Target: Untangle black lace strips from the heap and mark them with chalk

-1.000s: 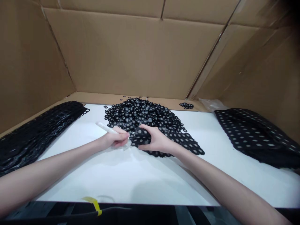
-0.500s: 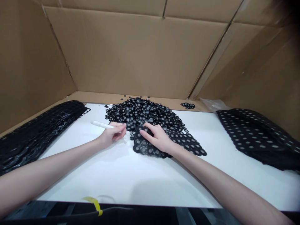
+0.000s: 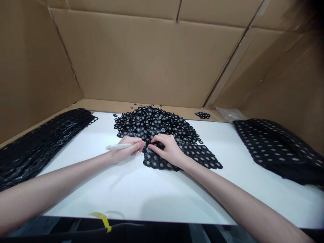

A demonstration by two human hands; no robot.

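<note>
Between the fingers of my left hand (image 3: pixel 130 145) lies a white pen-shaped tool (image 3: pixel 118 146), its rear end pointing left. The tip is by the left edge of a black sheet (image 3: pixel 158 163) with rows of pale round dots. My right hand (image 3: pixel 168 148) has its fingers curled onto that sheet, thumb and forefinger bent toward the tool tip. What lies right between the two hands is partly hidden. Directly behind the hands rises a heap of small black rings (image 3: pixel 152 118), some with pale centres.
A stack of black perforated sheets (image 3: pixel 45 141) lies at the left. More black dotted sheets (image 3: pixel 275 145) lie at the right, near a clear plastic bag (image 3: pixel 229 114). A small ring cluster (image 3: pixel 202 115) sits at the back. Cardboard walls (image 3: pixel 152 57) enclose the white table (image 3: pixel 121 192).
My left hand drew back left from the sheet, then returned with the tool lying flatter. My right hand lowered the sheet's folded-up left part and shifted its fingers on it.
</note>
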